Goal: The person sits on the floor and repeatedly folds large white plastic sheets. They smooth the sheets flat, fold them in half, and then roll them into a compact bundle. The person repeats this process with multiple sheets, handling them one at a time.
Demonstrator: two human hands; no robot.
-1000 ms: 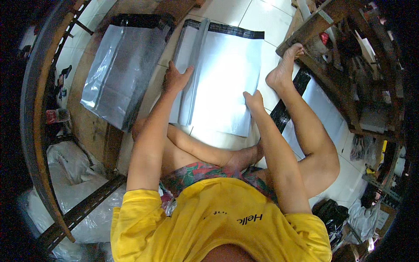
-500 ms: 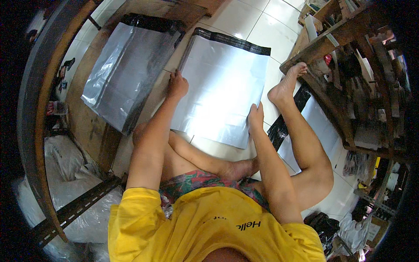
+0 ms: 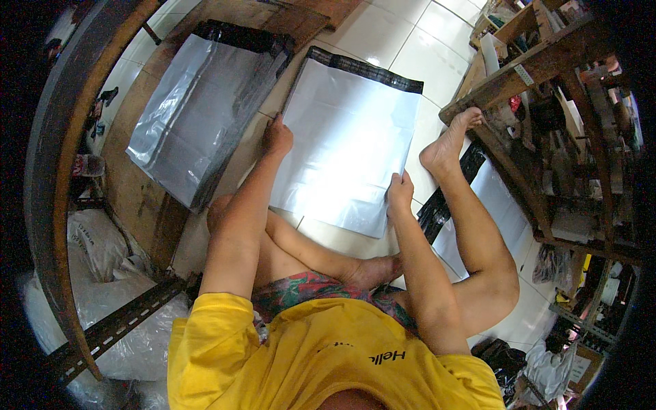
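Note:
A large silver-white plastic mailing bag (image 3: 348, 137) with a black strip along its far edge lies in front of my crossed leg, close over the tiled floor. My left hand (image 3: 278, 137) is closed on its left edge. Lower down, my right hand (image 3: 400, 194) pinches the right edge, thumb on top. Whether more than one bag is in my grip, I cannot tell. To the left, a stack of similar bags (image 3: 198, 109) lies on a brown wooden board. More such bags (image 3: 495, 198) rest on the floor at the right, partly hidden behind my raised leg.
Wooden shelving (image 3: 547, 137) crowded with goods stands along the right, and my foot touches its base. A dark curved metal bar (image 3: 51, 178) rises at the left. Clear plastic-wrapped bundles (image 3: 130, 328) fill the lower left. Dark and white bags (image 3: 547, 369) lie at the lower right.
My right hand has slid slightly nearer to me along the bag's right edge. The left hand keeps its hold. The whole view has shifted a little.

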